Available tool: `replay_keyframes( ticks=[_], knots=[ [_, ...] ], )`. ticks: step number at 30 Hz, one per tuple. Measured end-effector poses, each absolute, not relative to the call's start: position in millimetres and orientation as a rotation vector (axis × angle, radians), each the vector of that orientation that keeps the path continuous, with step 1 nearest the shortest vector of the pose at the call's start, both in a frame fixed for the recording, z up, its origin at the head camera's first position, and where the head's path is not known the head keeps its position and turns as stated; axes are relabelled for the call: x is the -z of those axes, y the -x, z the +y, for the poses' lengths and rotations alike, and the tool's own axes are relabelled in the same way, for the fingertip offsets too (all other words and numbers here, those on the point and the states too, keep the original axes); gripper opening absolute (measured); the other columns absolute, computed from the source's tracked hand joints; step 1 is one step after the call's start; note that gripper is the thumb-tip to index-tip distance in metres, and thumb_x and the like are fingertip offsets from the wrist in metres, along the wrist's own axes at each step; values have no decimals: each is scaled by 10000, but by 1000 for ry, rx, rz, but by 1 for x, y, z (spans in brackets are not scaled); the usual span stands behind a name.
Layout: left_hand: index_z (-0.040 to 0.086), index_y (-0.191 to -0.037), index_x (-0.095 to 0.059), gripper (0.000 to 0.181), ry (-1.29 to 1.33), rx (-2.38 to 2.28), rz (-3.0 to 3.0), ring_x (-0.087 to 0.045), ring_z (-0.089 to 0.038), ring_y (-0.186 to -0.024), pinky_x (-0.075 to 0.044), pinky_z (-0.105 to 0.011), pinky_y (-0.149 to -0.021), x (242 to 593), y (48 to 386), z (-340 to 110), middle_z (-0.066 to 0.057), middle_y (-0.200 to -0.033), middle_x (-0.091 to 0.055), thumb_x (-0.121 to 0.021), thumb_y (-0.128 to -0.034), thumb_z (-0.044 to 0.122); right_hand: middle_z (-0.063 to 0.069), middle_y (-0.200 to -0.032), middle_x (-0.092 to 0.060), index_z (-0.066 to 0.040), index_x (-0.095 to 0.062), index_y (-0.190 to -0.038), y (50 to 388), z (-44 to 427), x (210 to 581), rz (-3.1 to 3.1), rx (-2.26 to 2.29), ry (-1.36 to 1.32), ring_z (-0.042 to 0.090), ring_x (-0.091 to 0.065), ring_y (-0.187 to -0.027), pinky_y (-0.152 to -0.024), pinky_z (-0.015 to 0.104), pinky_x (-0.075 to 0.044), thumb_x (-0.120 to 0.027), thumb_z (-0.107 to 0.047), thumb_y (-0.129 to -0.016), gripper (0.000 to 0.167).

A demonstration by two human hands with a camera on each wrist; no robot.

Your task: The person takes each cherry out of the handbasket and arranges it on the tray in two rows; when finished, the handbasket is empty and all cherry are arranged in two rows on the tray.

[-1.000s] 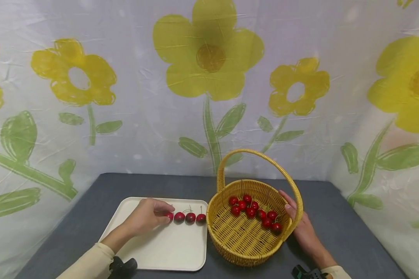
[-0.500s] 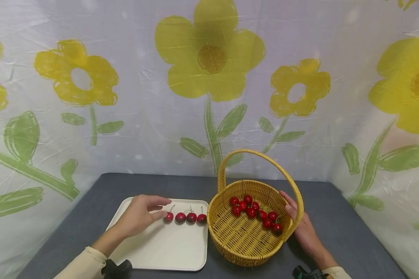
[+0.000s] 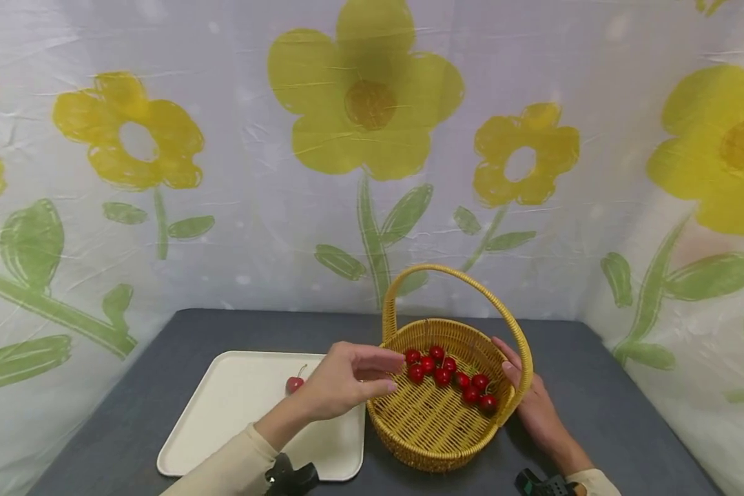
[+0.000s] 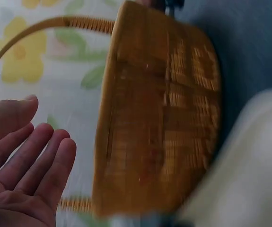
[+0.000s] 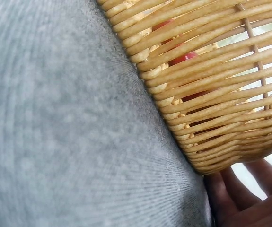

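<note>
Here, behind the wicker basket [image 3: 430, 434], a pale backdrop [image 3: 248, 227] printed with yellow flowers [image 3: 370, 105] and green leaves fills the upper scene. The dark grey table [image 3: 533, 427] spreads under and around the basket. Just left of the basket lies a cream tray [image 3: 211, 399] with rounded corners. The basket itself stands upright, its handle [image 3: 465, 277] arching above it. Cream sleeves [image 3: 229, 465] come in from the near side, to the left and right of the basket. The left hand [image 3: 350, 382] hovers at the basket's left rim, holding nothing, fingers extended in a loose curve and thumb spread away from them. The right hand [image 3: 536, 406] rests against the basket's right side, its fingers laid along it rather than wrapped around anything. A dark device [image 3: 290, 475] sits on the left wrist, near the basket's front left. Inside the basket, glossy red cherries [image 3: 442, 377] cluster in its far and right part. A single cherry [image 3: 294, 384] lies on the tray, left of the basket, its thin stem [image 3: 302, 370] pointing up.
</note>
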State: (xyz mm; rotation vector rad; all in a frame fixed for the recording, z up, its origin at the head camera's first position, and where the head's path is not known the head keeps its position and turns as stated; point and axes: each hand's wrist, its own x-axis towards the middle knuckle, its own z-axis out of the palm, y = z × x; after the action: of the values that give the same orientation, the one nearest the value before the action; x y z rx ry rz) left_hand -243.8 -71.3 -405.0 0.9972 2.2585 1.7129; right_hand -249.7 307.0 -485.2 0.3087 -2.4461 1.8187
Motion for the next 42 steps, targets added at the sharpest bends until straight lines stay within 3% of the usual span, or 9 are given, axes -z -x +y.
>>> replay_keyframes(
  ticks=[3,6,11,20,23,28,30,35,42],
  knots=[
    [125,-1338,-787,365,-1017,-1697,2260,-778,-99,-1154,-626,-301,-1018,407,242,-41,-39,-1274,-814,-844,-978,154,169,-1728,-434,-257,-334,-1736,250,305,486,-2445,-1820,-312,42,-514,-1466,-1049,124,-484,-370,-401,-1212,544],
    [137,-1315,-801,349,-1021,-1684,2288,-780,-62,-1105,-637,-342,-1013,410,238,-12,-23,-1251,-822,-853,-971,158,161,-1737,-423,-268,-336,-1735,250,303,487,-2452,-1812,-312,167,-487,-1528,-1056,109,-465,-369,-403,-1212,541],
    [110,-1321,-796,350,-1040,-1628,2367,-789,-111,-1102,-634,-259,-961,418,233,27,-33,-1247,-821,-845,-976,140,149,-1741,-421,-302,-343,-1729,250,301,486,-2452,-1801,-304,374,-416,-1576,-1054,111,-463,-375,-395,-1210,528],
    [107,-1342,-792,360,-1169,-1136,2508,-752,-22,-1105,-588,-156,-914,411,238,61,14,-1236,-825,-828,-993,183,164,-1732,-430,-287,-338,-1731,250,300,487,-2445,-1835,-289,406,-438,-1562,-1020,146,-520,-379,-390,-1211,532],
    [98,-1311,-806,336,-1282,-947,2562,-748,-30,-1080,-555,-136,-905,398,242,64,17,-1211,-831,-829,-988,186,168,-1726,-438,-275,-332,-1733,251,300,488,-2441,-1853,-302,359,-483,-1541,-1017,162,-536,-380,-383,-1211,535],
    [116,-1219,-834,237,-1370,-703,2646,-720,-42,-916,-533,-136,-775,374,254,68,29,-1079,-832,-822,-988,172,168,-1714,-455,-225,-331,-1736,253,304,488,-2431,-1840,-330,-8,-576,-1397,-1032,150,-522,-380,-375,-1211,548],
    [117,-1214,-833,225,-1407,-587,2668,-722,-58,-950,-547,-162,-846,367,261,71,30,-1089,-827,-809,-996,166,168,-1719,-447,-199,-333,-1736,253,305,487,-2434,-1820,-341,-105,-549,-1350,-1036,142,-509,-379,-373,-1211,555],
    [119,-1278,-816,280,-1478,-316,2646,-702,-118,-1191,-503,-251,-1112,362,278,81,25,-1248,-800,-798,-1002,158,155,-1731,-421,-168,-338,-1732,250,303,487,-2437,-1816,-358,-129,-511,-1364,-1051,137,-488,-378,-354,-1214,552],
    [162,-985,-818,47,-1364,-99,2662,-652,-57,-794,-531,-181,-668,365,289,104,76,-881,-732,-845,-955,139,128,-1744,-411,-201,-347,-1731,249,301,485,-2440,-1827,-329,-132,-493,-1381,-1060,122,-468,-380,-387,-1211,553]
  ],
)
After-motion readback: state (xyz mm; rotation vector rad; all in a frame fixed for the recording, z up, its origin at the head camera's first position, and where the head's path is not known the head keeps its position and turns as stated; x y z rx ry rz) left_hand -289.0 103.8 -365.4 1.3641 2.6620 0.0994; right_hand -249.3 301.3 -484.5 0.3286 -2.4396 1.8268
